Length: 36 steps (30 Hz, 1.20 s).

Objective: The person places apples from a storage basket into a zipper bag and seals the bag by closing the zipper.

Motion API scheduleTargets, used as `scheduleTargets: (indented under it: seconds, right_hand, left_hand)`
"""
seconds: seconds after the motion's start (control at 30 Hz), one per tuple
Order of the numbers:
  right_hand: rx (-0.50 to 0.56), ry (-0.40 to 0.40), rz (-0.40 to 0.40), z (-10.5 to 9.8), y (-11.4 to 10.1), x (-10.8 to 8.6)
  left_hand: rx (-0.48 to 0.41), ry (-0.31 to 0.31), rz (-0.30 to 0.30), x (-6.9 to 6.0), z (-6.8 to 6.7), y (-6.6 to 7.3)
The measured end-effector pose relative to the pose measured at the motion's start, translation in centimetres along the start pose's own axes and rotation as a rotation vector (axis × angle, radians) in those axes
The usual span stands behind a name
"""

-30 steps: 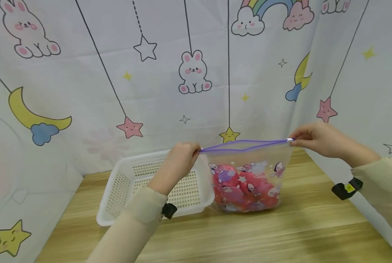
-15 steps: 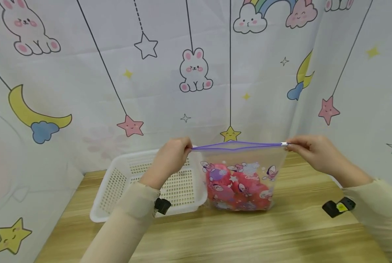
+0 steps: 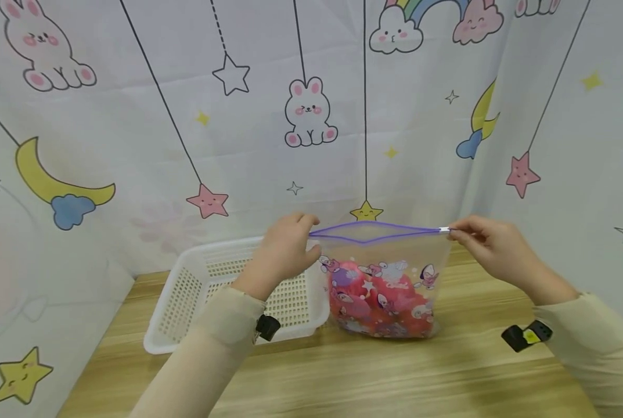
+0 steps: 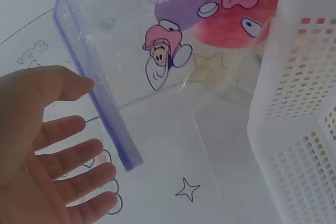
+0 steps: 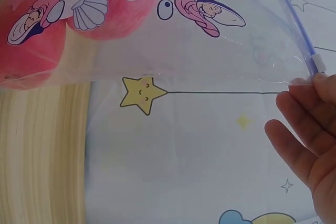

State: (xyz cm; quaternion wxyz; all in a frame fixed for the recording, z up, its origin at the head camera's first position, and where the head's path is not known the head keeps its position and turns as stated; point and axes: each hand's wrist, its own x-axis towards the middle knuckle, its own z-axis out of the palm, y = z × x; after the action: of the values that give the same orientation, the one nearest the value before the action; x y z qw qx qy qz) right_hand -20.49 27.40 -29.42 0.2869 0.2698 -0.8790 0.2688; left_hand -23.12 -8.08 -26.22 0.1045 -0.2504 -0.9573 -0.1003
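Note:
A clear zipper bag (image 3: 384,290) printed with cartoon shells stands upright on the table, its purple zip edge (image 3: 366,241) parted in the middle. Several round red things (image 5: 113,3) lie inside; their kind is blurred by the film. At the bag's top right corner my right hand (image 3: 491,249) pinches the zip end, right beside the white slider (image 5: 318,62). My left hand (image 3: 285,249) is by the opposite corner with fingers spread, not gripping it. In the left wrist view the thumb tip (image 4: 86,84) lies against or just over the purple zip edge.
A white perforated plastic basket (image 3: 157,337) stands left of the bag, partly behind my left forearm. The wooden table (image 3: 374,377) meets a white cartoon-printed cloth (image 3: 259,157) at the back and sides.
Both hands first shifted left with the bag. My left hand has since let go of the left corner and spread its fingers. The zip opening looks wider; the right hand still pinches.

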Motion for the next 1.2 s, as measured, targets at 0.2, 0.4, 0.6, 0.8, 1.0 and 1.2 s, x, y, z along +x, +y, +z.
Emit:
scheduleTargets:
  seconds: [0.2, 0.4, 0.6, 0.8, 1.0, 1.2]
  right_hand:
    - [-0.015, 0.025, -0.032, 0.2, 0.1, 0.0]
    - [-0.018, 0.033, -0.033, 0.3, 0.0, -0.1]
    - [-0.005, 0.032, -0.022, 0.5, 0.0, -0.1]
    - [0.014, 0.028, -0.017, 0.6, -0.1, -0.2]
    - [0.035, 0.029, -0.026, 0.6, -0.2, -0.1]
    - [0.046, 0.041, -0.037, 0.7, -0.2, -0.2]
  left_hand:
    - [-0.004, 0.049, 0.148, 1.5, 0.3, 2.8]
    - [0.044, -0.003, 0.235, 3.1, 0.5, 6.1]
    - [0.088, -0.017, 0.29, 4.2, 1.1, 8.3]
    - [0.092, -0.008, 0.344, 5.2, 1.8, 9.7]
    - [0.088, -0.012, 0.358, 5.9, 2.1, 11.1]
    - [0.084, 0.022, 0.39, 6.6, 2.7, 12.6]
